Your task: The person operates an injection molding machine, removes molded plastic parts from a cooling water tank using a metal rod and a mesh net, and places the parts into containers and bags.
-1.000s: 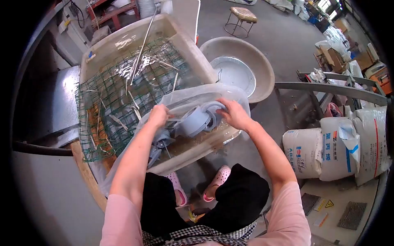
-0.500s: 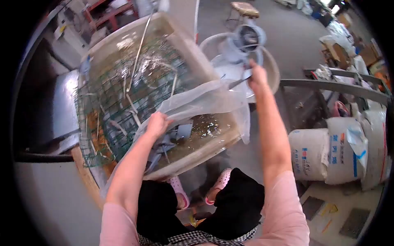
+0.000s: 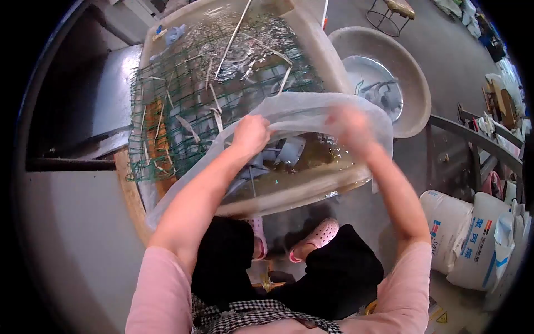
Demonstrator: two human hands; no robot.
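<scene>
My left hand (image 3: 251, 136) is closed on the rim of a clear plastic bag (image 3: 303, 102), whose mouth gapes wide over the near end of a water-filled tub (image 3: 311, 192). Smeared by motion, my right hand (image 3: 353, 129) is over the bag's right side; its fingers cannot be made out. Through the bag's mouth, grey plastic parts (image 3: 290, 151) show in the brownish water. A green wire grid (image 3: 189, 103) lies across the tub to the left, with pale strips tied or lying on it.
Right of the tub stands a round beige basin (image 3: 414, 83) holding a metal bowl (image 3: 384, 69) with grey pieces inside. Printed white sacks (image 3: 473, 239) are stacked at the right beside a metal rail (image 3: 478, 133). A stool (image 3: 397, 11) stands at the back.
My right hand has come back from the basin to the bag, and the dark object it held no longer shows. The bag's mouth has widened. The view has shifted.
</scene>
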